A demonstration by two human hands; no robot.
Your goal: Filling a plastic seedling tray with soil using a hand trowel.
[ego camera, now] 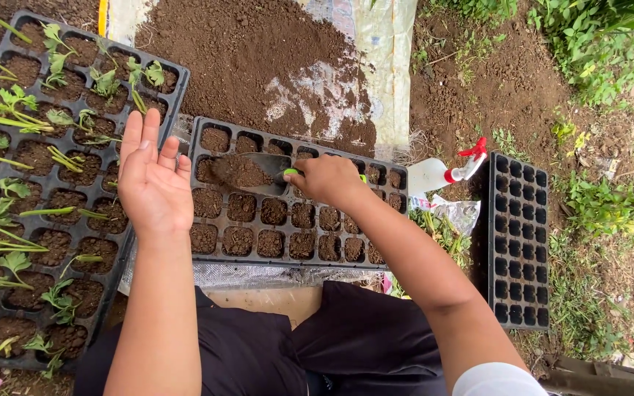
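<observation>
— Where was the trowel seen?
— At frame centre, over the seed tray; its green handle was gripped in the closed right hand; the left hand was spread open, empty.
— Its handling?
— Judged stiff, soil-heavy at the blade; best kept level, held by the handle.
</observation>
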